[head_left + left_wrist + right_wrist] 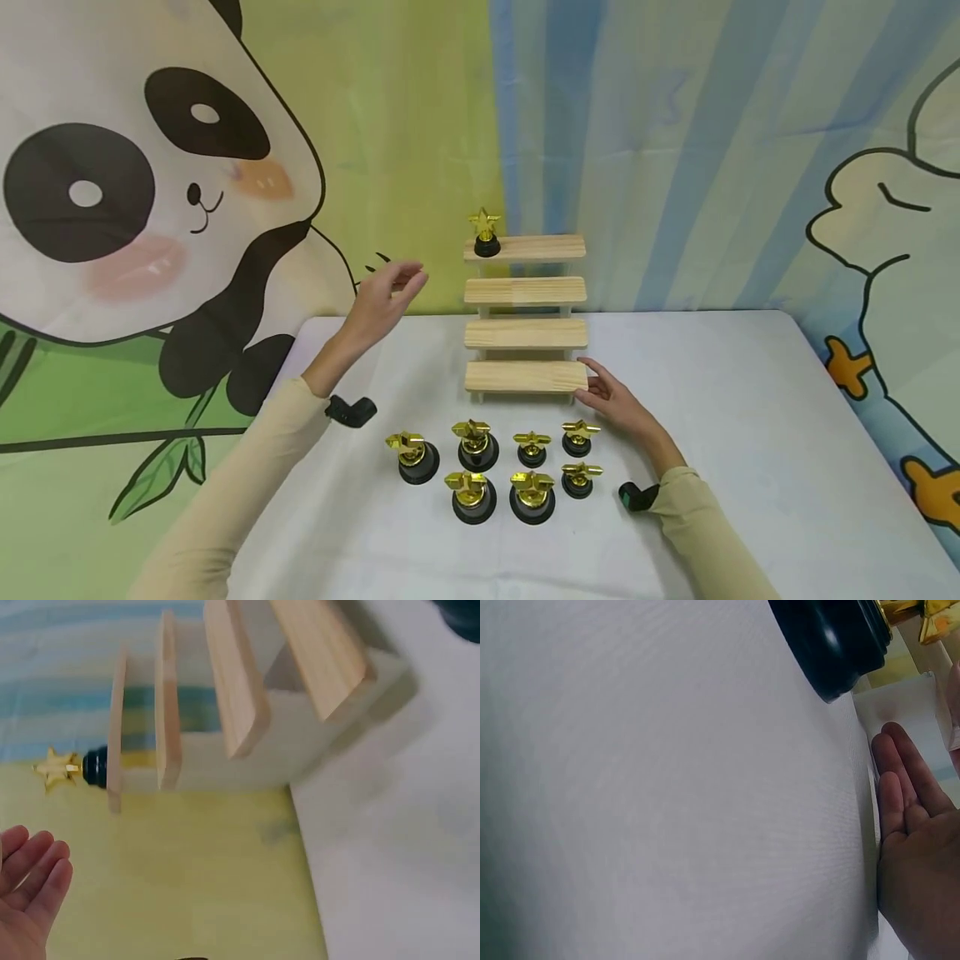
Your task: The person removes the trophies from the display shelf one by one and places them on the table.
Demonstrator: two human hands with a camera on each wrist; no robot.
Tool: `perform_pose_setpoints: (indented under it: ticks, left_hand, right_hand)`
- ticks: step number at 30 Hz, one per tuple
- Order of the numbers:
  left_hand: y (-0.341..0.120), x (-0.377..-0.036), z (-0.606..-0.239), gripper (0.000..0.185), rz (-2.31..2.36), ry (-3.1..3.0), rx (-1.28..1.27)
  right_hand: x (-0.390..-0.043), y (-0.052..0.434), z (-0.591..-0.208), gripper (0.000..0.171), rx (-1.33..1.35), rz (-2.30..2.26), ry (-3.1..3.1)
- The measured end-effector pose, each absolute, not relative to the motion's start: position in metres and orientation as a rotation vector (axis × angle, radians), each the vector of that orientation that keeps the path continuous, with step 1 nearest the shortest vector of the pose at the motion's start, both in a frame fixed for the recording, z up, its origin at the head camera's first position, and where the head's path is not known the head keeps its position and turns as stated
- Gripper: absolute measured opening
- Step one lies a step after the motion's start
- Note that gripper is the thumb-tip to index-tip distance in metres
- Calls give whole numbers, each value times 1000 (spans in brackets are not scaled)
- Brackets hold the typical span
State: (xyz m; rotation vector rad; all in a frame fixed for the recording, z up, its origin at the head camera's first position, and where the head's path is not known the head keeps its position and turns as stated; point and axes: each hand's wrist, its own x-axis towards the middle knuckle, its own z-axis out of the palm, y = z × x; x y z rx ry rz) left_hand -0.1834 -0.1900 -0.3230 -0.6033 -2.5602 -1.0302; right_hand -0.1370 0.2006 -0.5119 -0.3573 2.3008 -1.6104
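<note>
A stepped display stand (525,335) with pale wooden boards stands on the white table. A gold star trophy (486,232) with a black base stands upright at the left end of its top board. My left hand (382,304) is in the air left of the stand, its fingers slightly bent and holding nothing. In the left wrist view, that hand (34,889) is apart from the star trophy (64,769). With thumb and forefinger, my right hand (618,406) grips the right end of the lowest board (525,377). Its other fingers (892,799) extend loosely near the table.
Several more star trophies stand in front of the stand, such as a large one (532,498) and a small one (577,437). One black base (832,645) is close to the right wrist camera. Behind the table (712,400) hangs a printed panda backdrop (405,125).
</note>
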Motion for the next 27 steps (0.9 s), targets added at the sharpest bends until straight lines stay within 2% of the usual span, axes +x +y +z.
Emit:
perform_pose_setpoints:
  ticks: [10, 19, 27]
  left_hand:
    - [-161, -260, -289, 48, -1044, -2558, -549]
    - [-130, -289, -284, 51, -1021, -2698, -562]
    - [-120, -296, -289, 48, -1071, -2675, -567]
  right_hand:
    - [-135, 198, -507, 70, -333, -1594, 2325]
    - [-133, 200, -507, 71, -350, -1579, 2337]
    - [-135, 198, -511, 71, -352, -1563, 2350]
